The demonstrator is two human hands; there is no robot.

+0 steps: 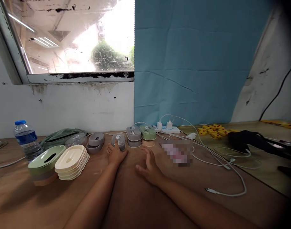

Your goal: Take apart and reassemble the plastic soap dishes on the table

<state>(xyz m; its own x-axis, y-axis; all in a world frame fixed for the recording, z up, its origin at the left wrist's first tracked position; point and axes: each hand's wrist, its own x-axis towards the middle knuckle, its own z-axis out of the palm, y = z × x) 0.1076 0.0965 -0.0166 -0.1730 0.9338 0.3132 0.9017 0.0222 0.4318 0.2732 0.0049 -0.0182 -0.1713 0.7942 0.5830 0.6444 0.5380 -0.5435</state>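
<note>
Grey rounded plastic box (121,142) touches left hand (116,156).

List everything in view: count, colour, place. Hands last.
Water bottle: one, clear, blue cap, far left
Cloth item: one, green, back left
Slotted stack: one, green, grey, orange, front left
Stacked pieces: several, cream, front left
Clear container: one, colourless, back left
Slotted pieces: two, grey, centre left
Lidded boxes: two grey, one green-topped, centre
Power strip: one, white, back centre
Plugs: two, white, on strip
Cables: several, white, mostly right
Pixelated patch: one, pinkish, centre right
Yellow pieces: several, yellow, back right
Black items: count unclear, black, far right
Sheet: one, blue, upper right
Window: one, pale, upper left
Tabletop: one, brown, lower half
Forearms: two, bare, lower centre
Left hand: one, bare, on left grey box
Right hand: one, bare, open, centre
</note>
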